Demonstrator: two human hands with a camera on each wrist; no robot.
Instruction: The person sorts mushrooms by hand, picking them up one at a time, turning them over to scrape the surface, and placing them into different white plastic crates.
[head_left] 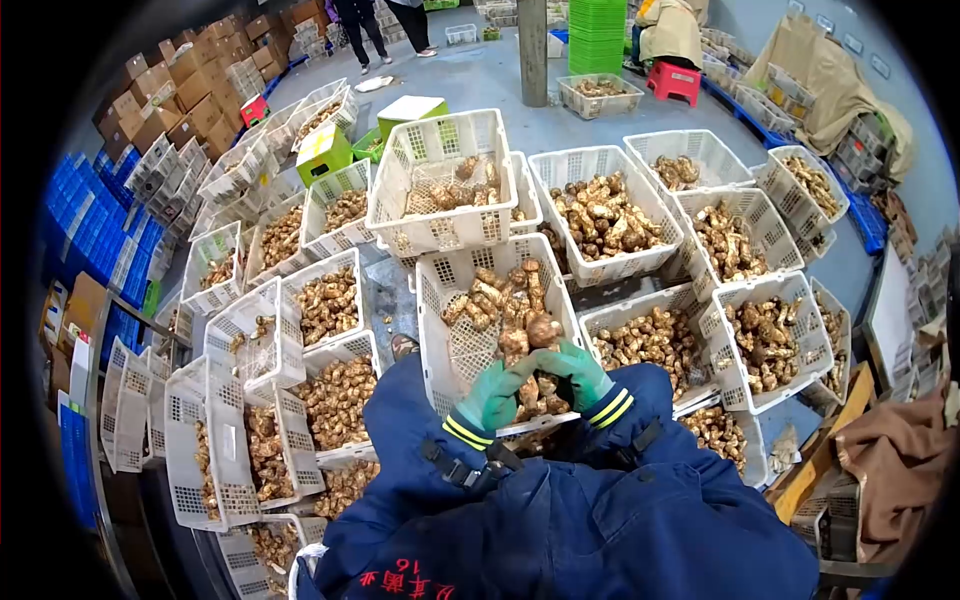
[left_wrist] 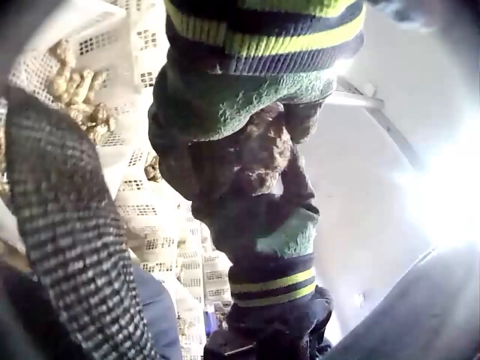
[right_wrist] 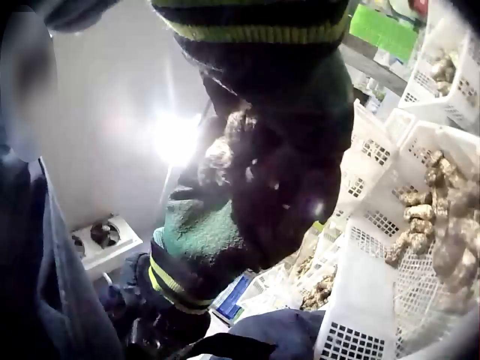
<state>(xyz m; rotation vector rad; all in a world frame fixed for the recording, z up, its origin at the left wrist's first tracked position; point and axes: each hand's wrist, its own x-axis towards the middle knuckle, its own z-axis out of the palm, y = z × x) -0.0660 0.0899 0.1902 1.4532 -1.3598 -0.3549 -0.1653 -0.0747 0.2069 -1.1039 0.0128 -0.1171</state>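
Both hands wear green gloves and meet over the near end of a white plastic basket (head_left: 436, 350). My left hand (head_left: 492, 395) and right hand (head_left: 580, 378) hold a knobbly brown mushroom (left_wrist: 262, 154) between them, fingers curled in around it. In the right wrist view the same mushroom (right_wrist: 225, 146) shows pale and partly shadowed between the gloves. From the head view the gloves hide most of it. Just beyond the fingertips lies a round-capped mushroom (head_left: 544, 329), with several long-stemmed mushrooms (head_left: 485, 300) farther up the basket.
A white basket (head_left: 440, 235) with a few mushrooms stands directly ahead. Fuller mushroom baskets stand on the right (head_left: 610, 268) and on the left (head_left: 270, 365). Behind them rise a grey post (head_left: 533, 60) and stacked green crates (head_left: 597, 40). Two people (head_left: 385, 25) stand far off.
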